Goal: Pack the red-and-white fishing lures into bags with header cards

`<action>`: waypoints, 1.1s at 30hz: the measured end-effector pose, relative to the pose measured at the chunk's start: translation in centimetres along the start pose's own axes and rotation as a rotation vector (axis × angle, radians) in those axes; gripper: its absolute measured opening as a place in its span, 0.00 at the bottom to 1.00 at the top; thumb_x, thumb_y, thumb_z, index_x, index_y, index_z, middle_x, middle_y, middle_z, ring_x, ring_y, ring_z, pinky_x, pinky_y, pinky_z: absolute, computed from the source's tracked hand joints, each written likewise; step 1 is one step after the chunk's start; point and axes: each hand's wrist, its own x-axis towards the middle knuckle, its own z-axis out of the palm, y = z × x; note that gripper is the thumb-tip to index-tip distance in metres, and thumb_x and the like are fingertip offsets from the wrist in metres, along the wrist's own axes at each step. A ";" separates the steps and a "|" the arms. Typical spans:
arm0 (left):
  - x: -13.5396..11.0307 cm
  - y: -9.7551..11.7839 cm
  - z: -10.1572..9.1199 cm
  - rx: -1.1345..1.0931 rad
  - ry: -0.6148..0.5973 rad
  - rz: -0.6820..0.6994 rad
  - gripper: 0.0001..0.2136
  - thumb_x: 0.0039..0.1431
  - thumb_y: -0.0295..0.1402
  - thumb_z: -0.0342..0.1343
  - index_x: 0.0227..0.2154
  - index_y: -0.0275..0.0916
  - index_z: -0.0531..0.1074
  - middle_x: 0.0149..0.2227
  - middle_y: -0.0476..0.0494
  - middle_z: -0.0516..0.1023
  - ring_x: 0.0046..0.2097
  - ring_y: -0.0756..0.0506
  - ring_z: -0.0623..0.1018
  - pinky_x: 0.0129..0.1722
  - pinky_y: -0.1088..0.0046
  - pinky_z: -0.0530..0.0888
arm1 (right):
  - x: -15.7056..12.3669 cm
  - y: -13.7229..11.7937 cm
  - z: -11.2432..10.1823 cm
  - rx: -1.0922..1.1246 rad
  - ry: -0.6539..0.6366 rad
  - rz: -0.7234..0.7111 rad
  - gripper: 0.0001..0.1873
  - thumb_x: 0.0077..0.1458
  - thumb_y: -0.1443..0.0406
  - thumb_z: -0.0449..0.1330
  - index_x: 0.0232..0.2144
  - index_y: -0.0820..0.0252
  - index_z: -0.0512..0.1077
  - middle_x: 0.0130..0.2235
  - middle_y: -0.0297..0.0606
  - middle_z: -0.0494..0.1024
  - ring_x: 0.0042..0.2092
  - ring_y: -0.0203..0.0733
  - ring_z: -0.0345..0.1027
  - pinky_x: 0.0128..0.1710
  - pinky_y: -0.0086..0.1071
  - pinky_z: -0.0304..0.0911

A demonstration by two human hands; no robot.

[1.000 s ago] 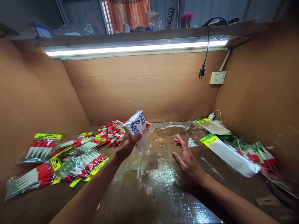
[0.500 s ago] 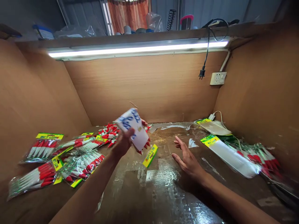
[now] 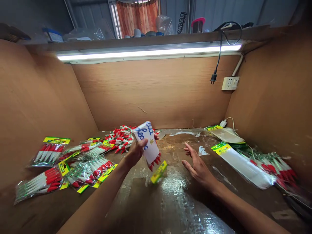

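Brown fibreboard walls box in a glossy, tape-patched worktop lit by a tube lamp under the top shelf. Above its middle, the left hand holds a white packet with blue handwriting, its fingers closed around the upper part. The packet's long axis slants down and to the right; red lure tips poke out of the lower end, and a yellow-green header card hangs just below them, close above the worktop. The right hand is empty, fingers spread and palm turned toward the packet, near it on its right but apart from it. Left of the left hand lie sealed lure packs and a loose heap of red-and-white lures; at the right lie flat white bags.
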 end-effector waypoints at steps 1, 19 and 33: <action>-0.1 -0.2 -0.1 -0.012 0.027 0.007 0.25 0.57 0.50 0.58 0.50 0.35 0.74 0.45 0.33 0.81 0.35 0.38 0.82 0.36 0.62 0.78 | 0.0 0.1 0.0 0.003 0.002 0.000 0.36 0.65 0.58 0.54 0.69 0.50 0.44 0.60 0.46 0.66 0.57 0.50 0.65 0.58 0.51 0.63; -1.8 -4.4 -1.5 -0.377 -0.101 -0.076 0.27 0.62 0.48 0.56 0.55 0.30 0.71 0.56 0.30 0.75 0.58 0.34 0.73 0.57 0.60 0.69 | 2.3 -2.0 -0.5 0.111 -0.061 -0.011 0.30 0.65 0.55 0.55 0.66 0.51 0.56 0.60 0.45 0.67 0.59 0.50 0.64 0.59 0.49 0.62; -2.1 -6.8 -1.5 -0.568 -0.127 -0.080 0.42 0.58 0.64 0.47 0.58 0.27 0.69 0.56 0.22 0.73 0.60 0.28 0.71 0.60 0.53 0.63 | 14.7 -9.8 4.4 0.760 -0.298 0.127 0.21 0.50 0.51 0.68 0.35 0.64 0.75 0.32 0.36 0.79 0.33 0.39 0.70 0.34 0.30 0.64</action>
